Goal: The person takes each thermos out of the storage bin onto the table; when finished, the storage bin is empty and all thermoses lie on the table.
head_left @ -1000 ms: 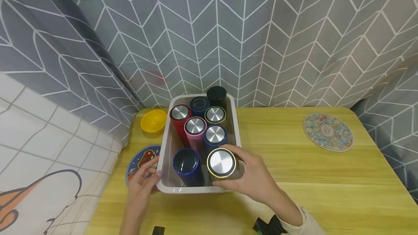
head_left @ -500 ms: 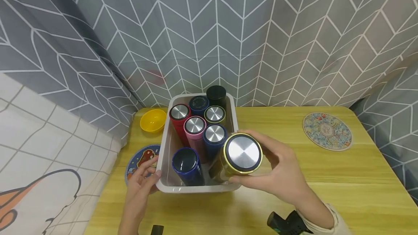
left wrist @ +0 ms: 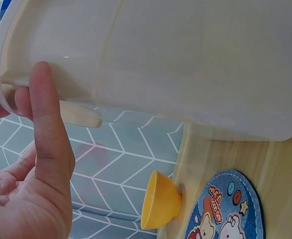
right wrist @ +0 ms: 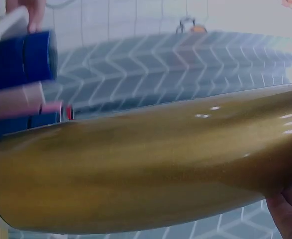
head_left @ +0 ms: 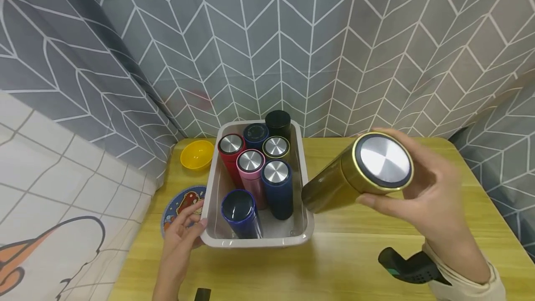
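My right hand (head_left: 422, 199) grips a gold flask (head_left: 355, 173) with a steel lid, tilted in the air just right of the white bin (head_left: 255, 241). Up close in the right wrist view, the gold flask (right wrist: 146, 164) fills the frame. Inside the bin stand several flasks: red (head_left: 231, 150), pink (head_left: 251, 166), navy (head_left: 277, 180), dark blue (head_left: 240, 212) and black (head_left: 277, 122). At the bin's near left corner my left hand (head_left: 179, 240) holds the rim; its thumb (left wrist: 48, 129) lies on the bin's wall (left wrist: 185, 64).
A yellow bowl (head_left: 196, 154) sits at the table's back left. A blue cartoon coaster (head_left: 179, 206) lies left of the bin. A round patterned coaster (head_left: 451, 159) is partly hidden behind my right hand. Curtains hang behind and to the left.
My right hand has lifted the gold flask out of the bin's front right corner and carried it up and to the right, tilting it. The left hand has stayed on the bin.
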`<state>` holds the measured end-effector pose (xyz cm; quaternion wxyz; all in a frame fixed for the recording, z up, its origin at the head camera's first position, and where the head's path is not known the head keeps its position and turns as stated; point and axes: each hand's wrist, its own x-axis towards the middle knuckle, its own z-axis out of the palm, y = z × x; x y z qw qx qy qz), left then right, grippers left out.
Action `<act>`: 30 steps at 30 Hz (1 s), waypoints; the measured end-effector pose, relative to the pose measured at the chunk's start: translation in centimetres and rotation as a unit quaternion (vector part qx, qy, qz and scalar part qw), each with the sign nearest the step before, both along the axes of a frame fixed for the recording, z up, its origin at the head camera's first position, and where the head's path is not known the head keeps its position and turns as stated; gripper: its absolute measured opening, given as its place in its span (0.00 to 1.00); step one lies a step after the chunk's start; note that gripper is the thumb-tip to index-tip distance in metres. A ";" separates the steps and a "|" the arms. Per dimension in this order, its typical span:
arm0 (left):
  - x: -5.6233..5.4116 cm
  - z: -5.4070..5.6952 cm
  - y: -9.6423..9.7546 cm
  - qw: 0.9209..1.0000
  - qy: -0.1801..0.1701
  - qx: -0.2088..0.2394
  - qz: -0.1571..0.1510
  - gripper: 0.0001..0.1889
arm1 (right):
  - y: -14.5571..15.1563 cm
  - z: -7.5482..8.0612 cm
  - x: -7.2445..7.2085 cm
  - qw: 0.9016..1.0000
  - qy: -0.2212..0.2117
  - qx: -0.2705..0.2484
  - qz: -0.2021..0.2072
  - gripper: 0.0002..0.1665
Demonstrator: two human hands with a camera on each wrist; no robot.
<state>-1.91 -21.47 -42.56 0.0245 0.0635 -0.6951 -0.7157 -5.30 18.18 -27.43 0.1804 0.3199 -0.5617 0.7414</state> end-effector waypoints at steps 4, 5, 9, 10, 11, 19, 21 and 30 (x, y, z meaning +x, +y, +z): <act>0.0 0.1 0.0 1.000 0.004 -0.002 -0.005 0.21 | 1.6 -0.5 -0.7 0.998 -0.045 0.021 -0.048 0.51; 0.0 0.1 0.0 1.000 0.003 -0.003 -0.006 0.21 | 2.0 -0.8 -1.0 0.995 -0.061 0.034 -0.065 0.50; 0.0 0.2 0.1 1.000 0.002 -0.003 -0.008 0.21 | 3.5 -2.7 -2.4 0.966 -0.127 0.137 -0.177 0.47; 0.0 0.2 0.1 1.000 0.005 -0.002 -0.009 0.21 | 3.9 -3.2 -2.8 0.953 -0.143 0.168 -0.208 0.46; 0.0 0.2 0.0 1.000 0.006 -0.002 -0.010 0.21 | 4.3 -3.7 -3.1 0.939 -0.158 0.194 -0.234 0.46; 0.1 0.1 -0.1 1.000 0.021 0.006 -0.013 0.21 | 7.2 -7.6 -6.0 0.871 -0.245 0.288 -0.315 0.44; 0.1 0.1 -0.1 1.000 0.023 0.008 -0.013 0.21 | 7.6 -8.4 -6.6 0.870 -0.248 0.272 -0.328 0.42; 0.1 0.1 -0.3 1.000 0.004 -0.007 -0.026 0.23 | 9.6 -11.3 -9.2 0.870 -0.232 0.159 -0.405 0.38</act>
